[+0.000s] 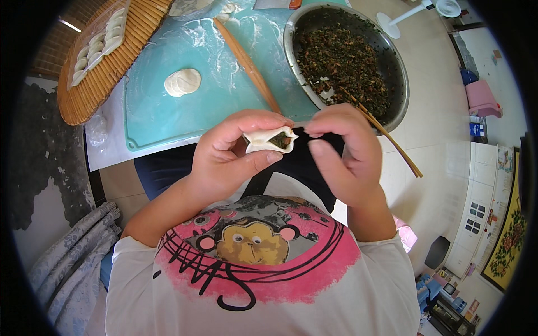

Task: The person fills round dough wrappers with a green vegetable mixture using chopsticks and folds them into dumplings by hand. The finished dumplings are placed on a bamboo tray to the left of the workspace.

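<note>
My left hand (pixel 229 147) holds a partly folded dumpling (pixel 272 140) between thumb and fingers. Its wrapper is pinched at the middle, and dark green filling shows through the gap on the right side. Just right of the dumpling, my right hand (pixel 346 151) is empty, thumb and fingertips apart and not touching the dough. Beyond my hands, a small stack of round dough wrappers (pixel 183 82) lies on a floured turquoise mat (pixel 155 117). A wooden rolling pin (pixel 248 67) rests slantwise on the mat. Chopped filling (pixel 342 63) fills much of a steel bowl (pixel 404 90) at the right.
Chopsticks (pixel 391 140) lean out over the bowl's near rim. At the far left, a clear plastic tray (pixel 101 52) with several finished dumplings sits on a round slatted mat (pixel 77 103). Small dough pieces (pixel 226 10) lie near the rolling pin's far end.
</note>
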{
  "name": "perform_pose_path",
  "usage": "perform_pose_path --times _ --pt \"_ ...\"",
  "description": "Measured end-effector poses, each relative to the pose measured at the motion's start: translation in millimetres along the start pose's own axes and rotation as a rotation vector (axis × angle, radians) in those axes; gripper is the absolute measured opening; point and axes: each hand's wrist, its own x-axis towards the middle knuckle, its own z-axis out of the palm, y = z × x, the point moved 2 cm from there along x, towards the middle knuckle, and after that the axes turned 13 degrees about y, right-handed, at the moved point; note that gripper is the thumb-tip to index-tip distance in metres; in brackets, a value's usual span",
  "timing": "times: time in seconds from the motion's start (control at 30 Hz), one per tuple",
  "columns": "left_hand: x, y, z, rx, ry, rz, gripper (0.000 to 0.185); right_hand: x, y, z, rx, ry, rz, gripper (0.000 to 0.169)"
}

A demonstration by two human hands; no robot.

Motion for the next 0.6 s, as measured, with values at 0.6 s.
perform_pose_path --times 0.6 --pt "-1.1 -0.3 -0.4 -0.001 0.014 -0.003 0.038 -6.4 3.4 -0.6 -0.111 -0.054 0.126 0.024"
